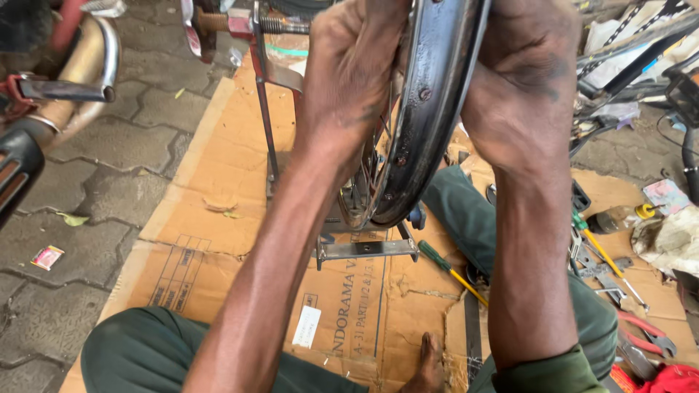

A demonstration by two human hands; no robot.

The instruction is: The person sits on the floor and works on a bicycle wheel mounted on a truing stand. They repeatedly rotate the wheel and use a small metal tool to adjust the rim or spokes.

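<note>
A dark metal wheel rim (429, 109) with spokes stands upright in a metal truing stand (364, 247) in front of me. My left hand (349, 65) is closed around the rim's left side near the top. My right hand (520, 80) is pressed and curled against the rim's right side at the same height. Both hands are smeared with grease. The fingers are mostly hidden behind the rim.
Flattened cardboard (218, 240) covers the paved ground under the stand. Two green-handled screwdrivers (451, 271), red pliers (648, 335), wrenches and a small bottle (615, 218) lie to the right. A motorcycle's chrome parts (73, 80) stand at the left. My green-trousered legs flank the stand.
</note>
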